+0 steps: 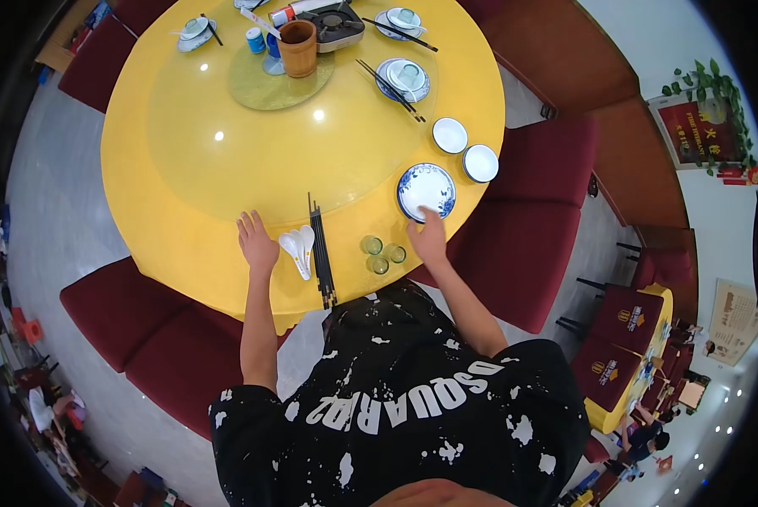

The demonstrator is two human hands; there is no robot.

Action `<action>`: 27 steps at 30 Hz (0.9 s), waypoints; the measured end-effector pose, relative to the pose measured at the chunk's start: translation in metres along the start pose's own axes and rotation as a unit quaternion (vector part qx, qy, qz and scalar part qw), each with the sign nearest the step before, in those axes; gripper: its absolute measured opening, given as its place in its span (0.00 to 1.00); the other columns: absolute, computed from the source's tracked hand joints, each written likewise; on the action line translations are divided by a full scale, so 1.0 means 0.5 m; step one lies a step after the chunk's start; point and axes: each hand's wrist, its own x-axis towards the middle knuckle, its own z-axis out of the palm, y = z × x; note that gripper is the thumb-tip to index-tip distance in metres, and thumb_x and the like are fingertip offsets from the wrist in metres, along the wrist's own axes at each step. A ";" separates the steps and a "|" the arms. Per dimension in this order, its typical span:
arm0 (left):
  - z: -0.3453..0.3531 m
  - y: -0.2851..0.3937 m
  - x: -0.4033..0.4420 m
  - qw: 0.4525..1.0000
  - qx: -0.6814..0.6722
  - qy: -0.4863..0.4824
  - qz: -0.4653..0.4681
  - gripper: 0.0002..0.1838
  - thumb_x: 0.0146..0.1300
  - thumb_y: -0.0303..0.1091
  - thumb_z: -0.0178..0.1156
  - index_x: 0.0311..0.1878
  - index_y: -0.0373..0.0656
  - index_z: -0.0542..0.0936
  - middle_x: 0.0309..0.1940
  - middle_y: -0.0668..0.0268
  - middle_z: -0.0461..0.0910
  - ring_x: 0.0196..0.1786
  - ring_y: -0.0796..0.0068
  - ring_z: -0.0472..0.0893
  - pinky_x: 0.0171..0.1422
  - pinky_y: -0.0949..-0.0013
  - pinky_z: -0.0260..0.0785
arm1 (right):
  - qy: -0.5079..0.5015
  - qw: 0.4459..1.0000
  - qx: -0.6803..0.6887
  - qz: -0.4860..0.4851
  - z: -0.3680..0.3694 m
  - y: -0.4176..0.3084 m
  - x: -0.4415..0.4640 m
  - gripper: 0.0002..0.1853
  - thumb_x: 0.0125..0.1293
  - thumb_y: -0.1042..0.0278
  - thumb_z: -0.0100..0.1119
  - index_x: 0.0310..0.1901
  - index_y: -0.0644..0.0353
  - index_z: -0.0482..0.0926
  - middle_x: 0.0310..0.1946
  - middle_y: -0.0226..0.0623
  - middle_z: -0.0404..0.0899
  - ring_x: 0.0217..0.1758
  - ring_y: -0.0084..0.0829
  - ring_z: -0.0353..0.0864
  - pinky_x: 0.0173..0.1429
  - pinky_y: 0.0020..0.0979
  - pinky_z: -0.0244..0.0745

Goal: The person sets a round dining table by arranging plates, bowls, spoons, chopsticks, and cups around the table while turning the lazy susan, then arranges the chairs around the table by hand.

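My left hand (259,242) is open, fingers spread on the yellow tablecloth, left of several white spoons (296,251). A bundle of dark chopsticks (320,258) lies beside the spoons. At the near rim of a blue-patterned white plate (425,188) is my right hand (430,238), its fingers over the plate and its thumb apart. Whether more plates are stacked under it, I cannot tell. Three small greenish glasses (378,264) stand between the chopsticks and my right hand. Beyond the plate are white bowls (480,163) near the table's right edge.
A glass turntable (218,169) covers the table's middle, with a wooden bucket (298,55) and a portable stove (332,27) on it. Place settings with plates (385,85) and chopsticks line the far side. Maroon chairs (522,228) surround the table. Other people are in the far background.
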 end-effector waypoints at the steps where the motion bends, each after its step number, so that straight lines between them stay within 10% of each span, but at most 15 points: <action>1: -0.002 0.004 -0.005 1.000 -0.012 -0.008 0.003 0.44 0.54 0.26 0.59 0.77 0.39 0.56 0.77 0.45 0.50 0.79 0.42 0.50 0.79 0.48 0.50 | 0.012 0.999 -0.050 0.016 -0.012 0.007 0.021 0.37 0.56 0.53 0.68 0.64 0.62 0.69 0.62 0.58 0.68 0.65 0.58 0.66 0.66 0.52 0.67; 6: 0.027 0.038 -0.020 1.000 0.001 -0.021 0.008 0.41 0.60 0.34 0.58 0.77 0.39 0.55 0.77 0.46 0.49 0.79 0.42 0.50 0.78 0.47 0.50 | -0.104 0.966 -0.182 0.152 -0.055 0.003 0.143 0.71 0.36 0.35 0.78 0.79 0.50 0.43 0.78 0.59 0.31 0.79 0.69 0.34 0.70 0.72 0.49; 16: 0.063 0.132 -0.029 0.998 0.017 -0.041 -0.037 0.41 0.61 0.38 0.55 0.76 0.36 0.56 0.77 0.40 0.47 0.78 0.37 0.48 0.78 0.46 0.51 | -0.240 0.937 -0.209 0.147 -0.044 -0.024 0.212 0.78 0.29 0.32 0.79 0.79 0.40 0.36 0.79 0.57 0.24 0.79 0.69 0.25 0.67 0.80 0.44; 19: 0.060 0.147 -0.015 0.996 -0.005 -0.050 -0.068 0.37 0.59 0.36 0.54 0.73 0.35 0.61 0.75 0.40 0.54 0.76 0.38 0.55 0.75 0.47 0.56 | -0.249 0.936 -0.206 0.141 -0.059 -0.027 0.211 0.73 0.35 0.34 0.77 0.79 0.42 0.37 0.79 0.56 0.25 0.80 0.66 0.27 0.67 0.79 0.46; 27: 0.048 0.476 0.003 0.938 -0.320 -0.117 0.065 0.25 0.56 0.32 0.52 0.58 0.35 0.75 0.55 0.44 0.77 0.58 0.41 0.76 0.66 0.53 0.68 | -0.050 0.984 0.066 0.156 -0.049 0.143 0.166 0.39 0.59 0.61 0.61 0.69 0.71 0.61 0.65 0.64 0.66 0.69 0.54 0.67 0.71 0.43 0.65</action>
